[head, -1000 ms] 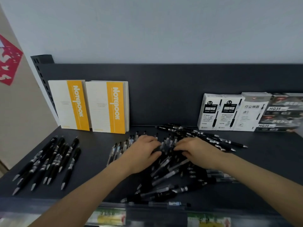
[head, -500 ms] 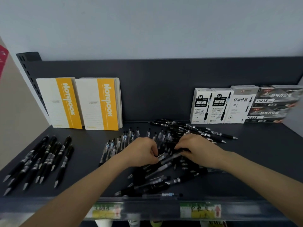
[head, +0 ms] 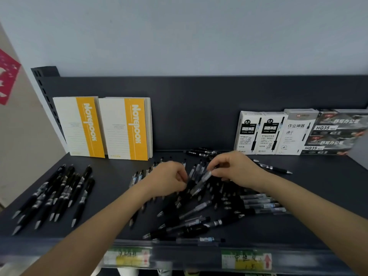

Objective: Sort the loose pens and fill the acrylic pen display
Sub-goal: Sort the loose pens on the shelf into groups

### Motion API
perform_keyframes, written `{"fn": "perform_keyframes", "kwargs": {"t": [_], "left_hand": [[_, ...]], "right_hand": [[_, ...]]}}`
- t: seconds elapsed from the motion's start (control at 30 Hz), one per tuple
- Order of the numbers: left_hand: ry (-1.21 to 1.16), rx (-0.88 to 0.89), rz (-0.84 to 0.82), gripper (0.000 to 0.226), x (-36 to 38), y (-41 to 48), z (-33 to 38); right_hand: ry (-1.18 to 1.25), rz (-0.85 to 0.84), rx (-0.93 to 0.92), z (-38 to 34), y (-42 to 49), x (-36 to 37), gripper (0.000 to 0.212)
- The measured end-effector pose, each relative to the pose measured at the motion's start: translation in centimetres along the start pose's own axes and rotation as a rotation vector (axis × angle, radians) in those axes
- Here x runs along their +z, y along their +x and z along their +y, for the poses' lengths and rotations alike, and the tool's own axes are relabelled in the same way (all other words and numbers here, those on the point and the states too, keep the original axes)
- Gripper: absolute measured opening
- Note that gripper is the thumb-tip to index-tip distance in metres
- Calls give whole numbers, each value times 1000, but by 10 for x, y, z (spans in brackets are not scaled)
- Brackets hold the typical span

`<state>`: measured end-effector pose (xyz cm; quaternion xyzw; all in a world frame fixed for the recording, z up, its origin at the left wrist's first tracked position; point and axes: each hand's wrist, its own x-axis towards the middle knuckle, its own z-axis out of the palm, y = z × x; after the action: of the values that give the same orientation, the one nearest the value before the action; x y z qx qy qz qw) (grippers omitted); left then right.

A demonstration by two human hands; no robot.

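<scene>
Pens (head: pixel 199 220) heaped loose on the dark shelf (head: pixel 318 196), too many to count; my right hand (head: pixel 237 170) pinches one clear pen (head: pixel 201 183), left hand (head: pixel 167 180) curled, hold unclear. Two notebooks (head: pixel 127 128), three white boxes (head: pixel 272 134) behind

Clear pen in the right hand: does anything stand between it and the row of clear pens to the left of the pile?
Yes. The left hand sits directly between the clear pen pinched by the right hand and the row of clear pens, covering that row's right end.
</scene>
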<state>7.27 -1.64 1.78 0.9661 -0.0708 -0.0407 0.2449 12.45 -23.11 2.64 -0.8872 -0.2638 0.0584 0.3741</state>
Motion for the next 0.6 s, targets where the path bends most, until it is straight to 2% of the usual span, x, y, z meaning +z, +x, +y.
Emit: {"fn": "perform_keyframes", "kwargs": {"t": [0.13, 0.23, 0.33, 0.47, 0.6], "left_hand": [[144, -4, -126, 28, 10, -6, 0], [185, -1, -115, 25, 12, -6, 0], [146, -44, -40, 23, 5, -6, -4], [34, -191, 194, 19, -14, -2, -20], [98, -283, 274, 16, -18, 0, -39]], "right_hand": [[391, -26, 218, -4, 8, 9, 10], [606, 51, 332, -3, 16, 9, 11], [782, 138, 356, -2, 25, 4, 14], [799, 158, 363, -3, 42, 10, 10], [662, 69, 389, -17, 66, 40, 10]]}}
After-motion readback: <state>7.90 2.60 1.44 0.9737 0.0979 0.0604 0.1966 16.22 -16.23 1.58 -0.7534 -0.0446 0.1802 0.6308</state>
